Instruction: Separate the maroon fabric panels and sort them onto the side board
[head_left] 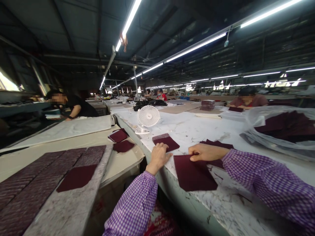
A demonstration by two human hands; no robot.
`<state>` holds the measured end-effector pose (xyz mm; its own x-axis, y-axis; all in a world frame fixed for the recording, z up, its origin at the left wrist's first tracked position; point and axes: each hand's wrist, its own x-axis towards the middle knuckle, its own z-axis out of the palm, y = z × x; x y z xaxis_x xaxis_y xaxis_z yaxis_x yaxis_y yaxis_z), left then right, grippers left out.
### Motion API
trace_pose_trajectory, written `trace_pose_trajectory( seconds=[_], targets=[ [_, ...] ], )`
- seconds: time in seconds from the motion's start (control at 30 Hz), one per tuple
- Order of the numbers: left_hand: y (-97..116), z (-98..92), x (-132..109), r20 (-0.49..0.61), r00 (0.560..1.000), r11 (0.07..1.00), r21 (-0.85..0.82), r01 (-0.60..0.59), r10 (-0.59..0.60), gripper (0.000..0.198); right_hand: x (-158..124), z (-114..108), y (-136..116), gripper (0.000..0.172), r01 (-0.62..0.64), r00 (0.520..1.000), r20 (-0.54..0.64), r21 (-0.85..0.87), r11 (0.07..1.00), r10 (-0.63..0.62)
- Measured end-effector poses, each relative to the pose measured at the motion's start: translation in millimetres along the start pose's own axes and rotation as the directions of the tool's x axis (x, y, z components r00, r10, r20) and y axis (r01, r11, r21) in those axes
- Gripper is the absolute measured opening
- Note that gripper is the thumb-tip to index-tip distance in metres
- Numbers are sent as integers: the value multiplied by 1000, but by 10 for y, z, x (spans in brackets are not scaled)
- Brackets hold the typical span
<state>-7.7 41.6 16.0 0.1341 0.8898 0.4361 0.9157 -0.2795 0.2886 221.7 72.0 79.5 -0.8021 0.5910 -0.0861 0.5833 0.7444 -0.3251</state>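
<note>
My left hand (158,157) rests on the edge of the white marbled table (197,131), fingers curled down, touching the near corner of a small maroon fabric piece (166,142). My right hand (205,152) lies on the top edge of a larger maroon fabric piece (193,173), fingers pressed together pinching its corner. More maroon pieces (218,144) lie under and behind my right hand. Both arms wear purple checked sleeves.
A small white fan (147,117) stands on the table. A plastic bag of maroon pieces (283,126) lies at right. On the left table lie rows of maroon fabric (36,180) and loose pieces (119,136). Other people work at tables behind.
</note>
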Motion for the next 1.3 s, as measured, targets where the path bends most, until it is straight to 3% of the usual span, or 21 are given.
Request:
trace_pose_trajectory(
  seconds=[0.1, 0.17, 0.23, 0.33, 0.4, 0.47, 0.57, 0.63, 0.77, 0.83, 0.9, 1.0, 1.1, 1.3],
  targets=[
    [3, 55, 73, 7, 1000, 998, 62, -14, 14, 15, -116, -219, 189, 28, -42, 999, -16, 165, 985, 46],
    [5, 79, 91, -4, 1000, 998, 63, -17, 17, 18, -221, -337, 385, 29, -93, 994, -39, 175, 980, 101],
    [-6, 96, 99, -23, 1000, 999, 45, -3, 4, 19, -317, -395, 617, 29, -210, 974, -75, 57, 976, 214],
    [-65, 107, 106, -73, 996, 999, -12, 47, -48, 17, -382, -384, 884, 34, -439, 889, -236, -195, 877, 393],
    [-122, 99, 109, -109, 988, 992, -71, 100, -107, 17, -337, -346, 902, 35, -478, 855, -364, -277, 834, 369],
    [-165, 79, 110, -136, 979, 981, -136, 136, -154, 16, -207, -295, 772, 35, -366, 880, -421, -302, 880, 221],
    [-167, 36, 109, -161, 973, 967, -217, 131, -168, 12, 126, -177, 425, 34, -65, 934, -355, -265, 962, -35],
    [-136, 14, 104, -163, 974, 959, -260, 108, -154, 12, 388, -64, 206, 30, 33, 950, -298, -202, 979, -94],
    [-102, 22, 92, -143, 980, 929, -361, 79, -139, 6, 795, 163, -42, 23, 86, 959, -257, -137, 987, -119],
    [-121, 58, 103, -129, 973, 856, -507, 102, -192, 16, 890, 229, -84, 25, 114, 953, -264, -143, 983, -149],
    [-150, 112, 132, -115, 954, 724, -678, 129, -277, 31, 929, 251, -82, 30, 136, 951, -258, -146, 980, -170],
    [-186, 193, 191, -116, 921, 572, -810, 129, -372, 21, 963, 233, -9, 36, 60, 956, -274, -176, 982, -107],
    [-235, 220, 227, -123, 884, 472, -873, 120, -451, 9, 1021, 229, 103, 29, -26, 956, -291, -233, 972, -45],
    [-524, 28, 165, -96, 760, 210, -976, 54, -643, 8, 1129, 362, 189, 33, -72, 967, -255, -288, 955, -4]
  ],
)
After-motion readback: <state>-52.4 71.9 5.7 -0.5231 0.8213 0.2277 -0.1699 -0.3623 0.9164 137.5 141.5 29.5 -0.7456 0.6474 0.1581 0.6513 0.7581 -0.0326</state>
